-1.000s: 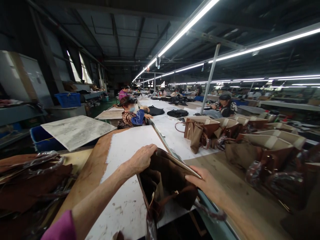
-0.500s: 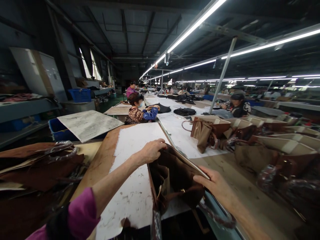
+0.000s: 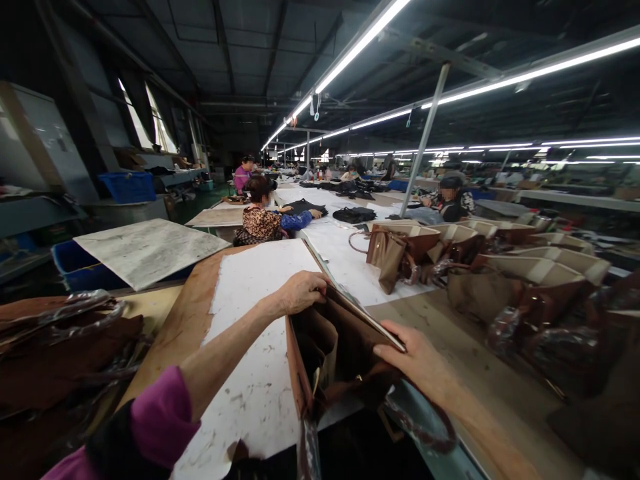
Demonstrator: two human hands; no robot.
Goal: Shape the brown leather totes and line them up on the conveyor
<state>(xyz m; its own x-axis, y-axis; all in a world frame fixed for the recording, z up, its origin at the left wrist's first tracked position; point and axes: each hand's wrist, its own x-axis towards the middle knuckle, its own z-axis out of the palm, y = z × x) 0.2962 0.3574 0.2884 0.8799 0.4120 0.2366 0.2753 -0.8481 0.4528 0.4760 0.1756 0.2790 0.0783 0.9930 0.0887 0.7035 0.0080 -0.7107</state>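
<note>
A brown bag (image 3: 350,340) stands open at the table edge in front of me, its dark lining and an inner pocket showing. My left hand (image 3: 303,292) pinches the far corner of its rim, fingers bent over the edge. Along the right side of the rim, my right hand (image 3: 407,347) grips with the thumb inside and the fingers outside. A plastic-wrapped handle (image 3: 425,420) hangs at the bag's right side, below my right hand. White paper (image 3: 250,347) lies under and left of the bag.
Several brown bags (image 3: 530,280) stand on the right. Flat brown pieces with wrapped handles (image 3: 65,353) lie at the left. A marbled board (image 3: 150,247) rests over a blue bin (image 3: 80,267). A person in a leopard-print top (image 3: 260,223) works ahead, near black pieces (image 3: 354,214).
The view has shifted, so the surroundings sit further left in the picture. Both hands keep their hold on the bag's rim. The person ahead has stretched an arm towards the black pieces.
</note>
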